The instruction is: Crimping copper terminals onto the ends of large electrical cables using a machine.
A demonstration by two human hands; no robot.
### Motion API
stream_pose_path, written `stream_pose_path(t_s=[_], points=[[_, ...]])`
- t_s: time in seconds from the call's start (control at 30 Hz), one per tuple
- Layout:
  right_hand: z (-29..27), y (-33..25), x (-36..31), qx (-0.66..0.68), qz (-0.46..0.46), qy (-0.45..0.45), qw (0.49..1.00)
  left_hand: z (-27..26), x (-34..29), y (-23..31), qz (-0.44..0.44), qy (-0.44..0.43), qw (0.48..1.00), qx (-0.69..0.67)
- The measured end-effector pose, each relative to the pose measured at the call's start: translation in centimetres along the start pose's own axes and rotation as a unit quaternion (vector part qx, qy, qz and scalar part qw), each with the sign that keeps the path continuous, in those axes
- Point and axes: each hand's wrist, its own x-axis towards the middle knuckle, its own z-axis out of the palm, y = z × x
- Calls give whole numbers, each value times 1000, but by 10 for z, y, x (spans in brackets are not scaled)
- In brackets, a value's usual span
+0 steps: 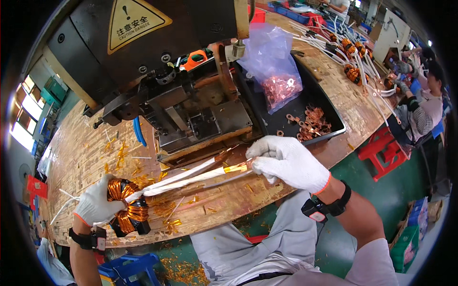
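My left hand [98,202], in a white glove, is closed around the side of a toroidal coil [135,213] wound with copper wire on a black core. White-sleeved leads [186,184] run from the coil to the right, along the front of a dark metal press [200,126]. In its white glove, my right hand [290,164] pinches the bare copper tip of the nearer lead, just past a band of yellow tape [234,168]. Its fingertips partly hide that tip. Another lead's bare end [224,154] points toward the press base, unheld.
A black tray [339,127] right of the press holds loose copper lugs [312,123] and a plastic bag of lugs [281,90]. Yellow scraps [119,155] litter the wooden table. More coils [355,74] lie at the far right, near a seated co-worker [427,102] and a red stool [381,151].
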Motion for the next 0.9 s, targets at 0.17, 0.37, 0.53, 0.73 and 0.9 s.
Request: stream_pose_path(t_s=[0.17,0.37,0.53,0.73,0.9], points=[[9,-7,23,-14,-26,-23,999,-32,1,-16,5,25,1000,-8],[22,-18,51,2,-11,-29,1000,-70,10,-26,-47,-28,998,6],[25,-22,74,27,-10,-38,999,-80,24,-43,-61,-60,996,-12],[28,-24,95,27,-27,-49,998,-81,42,-59,-66,-94,993,-24],[28,-27,112,-7,-38,-46,998,-85,45,-62,-77,-96,992,-41]])
